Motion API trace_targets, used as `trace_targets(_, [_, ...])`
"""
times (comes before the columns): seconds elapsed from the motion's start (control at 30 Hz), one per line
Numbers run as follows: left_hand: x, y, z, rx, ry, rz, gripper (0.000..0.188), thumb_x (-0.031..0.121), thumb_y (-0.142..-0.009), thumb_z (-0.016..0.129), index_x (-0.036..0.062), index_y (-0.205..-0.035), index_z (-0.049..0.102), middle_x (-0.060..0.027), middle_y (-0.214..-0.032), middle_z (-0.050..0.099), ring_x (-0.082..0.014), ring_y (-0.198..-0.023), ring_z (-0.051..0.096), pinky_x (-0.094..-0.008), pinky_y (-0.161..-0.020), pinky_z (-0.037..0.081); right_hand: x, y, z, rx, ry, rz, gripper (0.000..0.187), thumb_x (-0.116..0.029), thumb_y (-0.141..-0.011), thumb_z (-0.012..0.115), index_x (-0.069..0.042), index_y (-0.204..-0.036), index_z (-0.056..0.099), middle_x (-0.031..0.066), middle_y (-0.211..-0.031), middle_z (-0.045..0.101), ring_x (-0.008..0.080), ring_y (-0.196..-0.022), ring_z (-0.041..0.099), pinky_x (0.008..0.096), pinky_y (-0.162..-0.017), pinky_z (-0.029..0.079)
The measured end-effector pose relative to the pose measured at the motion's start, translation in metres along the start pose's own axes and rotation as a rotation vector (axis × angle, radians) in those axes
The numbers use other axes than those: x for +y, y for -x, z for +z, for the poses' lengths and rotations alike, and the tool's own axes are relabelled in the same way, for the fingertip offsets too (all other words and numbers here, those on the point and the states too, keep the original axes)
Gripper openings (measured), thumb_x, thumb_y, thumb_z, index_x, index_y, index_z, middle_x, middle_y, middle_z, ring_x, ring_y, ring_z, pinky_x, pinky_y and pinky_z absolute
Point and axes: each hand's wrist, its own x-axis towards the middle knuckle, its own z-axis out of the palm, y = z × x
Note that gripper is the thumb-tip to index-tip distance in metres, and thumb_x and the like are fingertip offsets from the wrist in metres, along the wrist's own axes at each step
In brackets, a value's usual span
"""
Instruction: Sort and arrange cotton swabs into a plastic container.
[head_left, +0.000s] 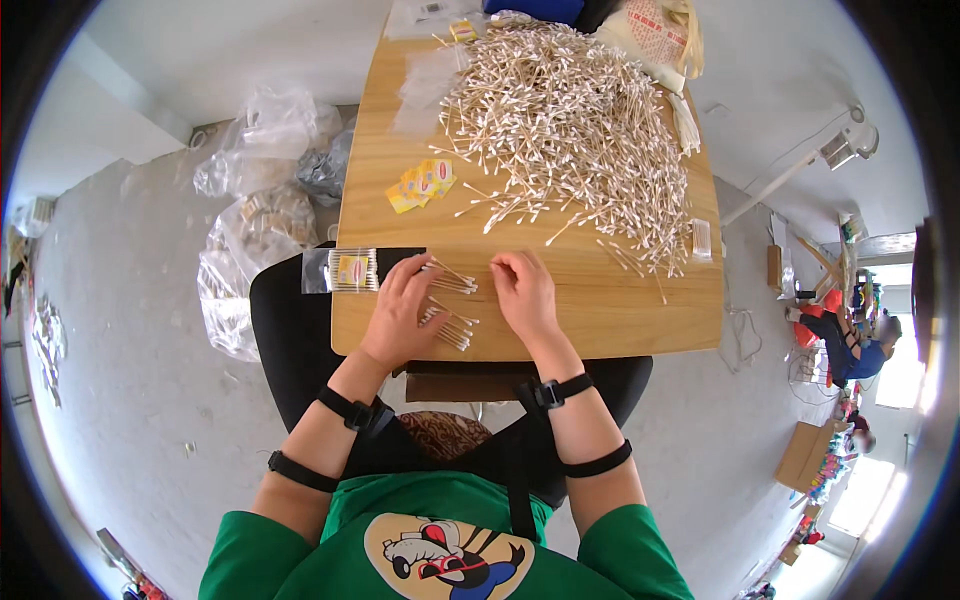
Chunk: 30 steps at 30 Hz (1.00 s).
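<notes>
My left hand (400, 312) rests near the table's front edge, thumb and fingers apart, beside small bunches of cotton swabs (452, 325). Its fingertips touch or nearly touch the swab ends. A hand's width to the right, my right hand (524, 292) hovers low over the wood with its fingers curled together; whether anything sits in the pinch is hidden. Left of my left hand lies a clear bag (353, 270) of swabs with a yellow card in it. A large heap of loose cotton swabs (570, 120) covers the far part of the table.
Yellow cards (420, 185) lie at the left of the wooden table (620, 320), with clear empty bags (428, 90) behind them. Another small swab pack (701, 238) is at the right edge. Plastic sacks (260, 230) stand on the floor at left. A person (868, 350) sits far right.
</notes>
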Motion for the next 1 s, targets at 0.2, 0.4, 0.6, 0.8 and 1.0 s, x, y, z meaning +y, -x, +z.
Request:
trace_targets(0.2, [-0.002, -0.002, 0.001, -0.139, -0.09, 0.113, 0.029, 0.012, -0.071, 0.079, 0.0073, -0.097, 0.068, -0.0125, -0.122, 0.054, -0.0378, -0.126, 0.047, -0.0472, -0.105, 0.04, 0.012, 0.031, -0.019, 0.043, -0.039, 0.065, 0.002, -0.003, -0.087, 0.067, -0.004, -0.088, 0.066, 0.011, -0.08, 0.062, 0.0294, -0.072, 0.061, 0.0384, -0.064, 0.048])
trace_targets(0.4, [-0.001, -0.012, 0.002, -0.218, -0.115, 0.149, 0.016, 0.014, -0.07, 0.08, 0.0086, -0.082, 0.07, -0.0101, -0.112, 0.055, -0.0349, -0.123, 0.048, -0.0453, -0.103, 0.04, 0.01, 0.036, -0.022, 0.069, -0.025, 0.078, 0.002, -0.003, -0.086, 0.068, -0.004, -0.086, 0.067, 0.0111, -0.079, 0.063, 0.0297, -0.07, 0.061, 0.038, -0.063, 0.048])
trace_targets(0.6, [-0.006, -0.016, 0.004, -0.2, -0.042, 0.143, 0.017, 0.013, -0.069, 0.081, 0.0081, -0.082, 0.07, -0.0083, -0.108, 0.057, -0.0337, -0.115, 0.052, -0.0456, -0.099, 0.042, 0.011, 0.035, -0.021, 0.1, -0.032, 0.064, 0.002, -0.003, -0.085, 0.069, -0.004, -0.086, 0.067, 0.0113, -0.078, 0.063, 0.0304, -0.071, 0.062, 0.0379, -0.063, 0.048])
trace_targets(0.8, [-0.012, -0.031, 0.009, -0.051, -0.059, 0.084, 0.017, 0.007, -0.072, 0.079, 0.008, -0.086, 0.069, -0.009, -0.104, 0.059, -0.0317, -0.106, 0.056, -0.041, -0.091, 0.047, 0.012, 0.035, -0.019, 0.108, 0.014, 0.034, 0.004, -0.004, -0.084, 0.07, -0.004, -0.083, 0.066, 0.0115, -0.077, 0.062, 0.0315, -0.071, 0.062, 0.0395, -0.063, 0.049])
trace_targets(1.0, [-0.023, -0.053, 0.006, -0.148, -0.17, 0.082, 0.013, 0.009, -0.075, 0.077, 0.0098, -0.085, 0.07, -0.0045, -0.1, 0.061, -0.0292, -0.1, 0.057, -0.0415, -0.088, 0.047, 0.013, 0.036, -0.018, 0.121, 0.045, 0.018, 0.005, -0.006, -0.085, 0.069, -0.004, -0.083, 0.065, 0.012, -0.076, 0.062, 0.0329, -0.072, 0.061, 0.0412, -0.064, 0.048])
